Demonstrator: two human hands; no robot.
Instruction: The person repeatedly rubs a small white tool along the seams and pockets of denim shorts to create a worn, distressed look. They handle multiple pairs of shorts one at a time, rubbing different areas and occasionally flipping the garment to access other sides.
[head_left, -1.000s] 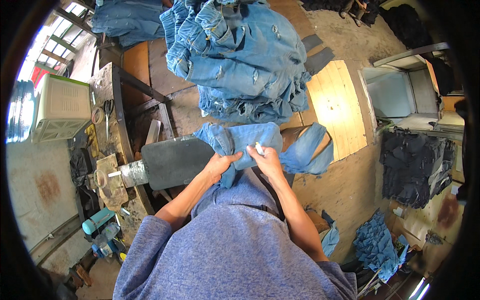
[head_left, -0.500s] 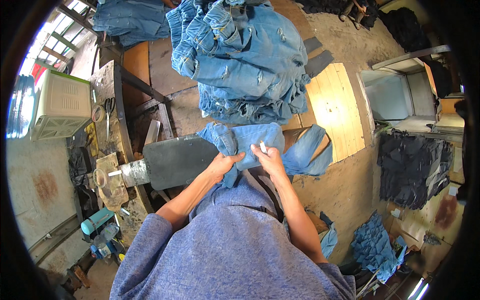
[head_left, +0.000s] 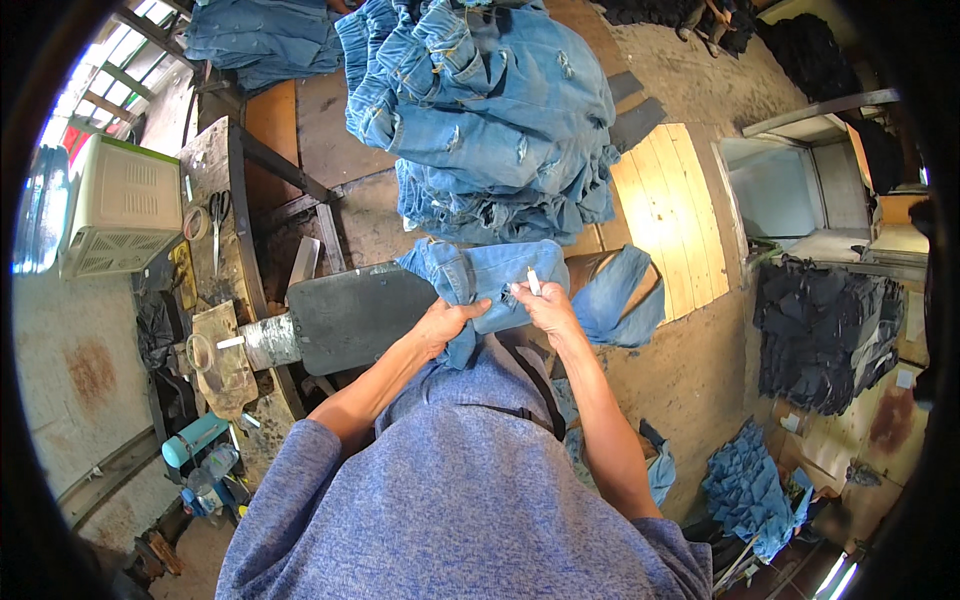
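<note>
A pair of light blue jeans (head_left: 500, 275) lies over the end of a dark grey padded board (head_left: 350, 315) in front of me. My left hand (head_left: 445, 322) presses and grips the denim at the board's edge. My right hand (head_left: 540, 305) rests on the same jeans and pinches a small white stick, like chalk (head_left: 533, 281), between its fingers. One jeans leg (head_left: 625, 300) hangs off to the right toward the floor.
A tall pile of blue jeans (head_left: 490, 110) lies beyond the board. A wooden pallet (head_left: 670, 215) sits right of it. A workbench (head_left: 215, 230) on the left carries scissors (head_left: 217, 215) and tape. Dark garments (head_left: 820, 330) are stacked on the right, and blue scraps (head_left: 750, 490) lie on the floor.
Both hands stay on the jeans; the right hand with the white stick has shifted slightly over the denim.
</note>
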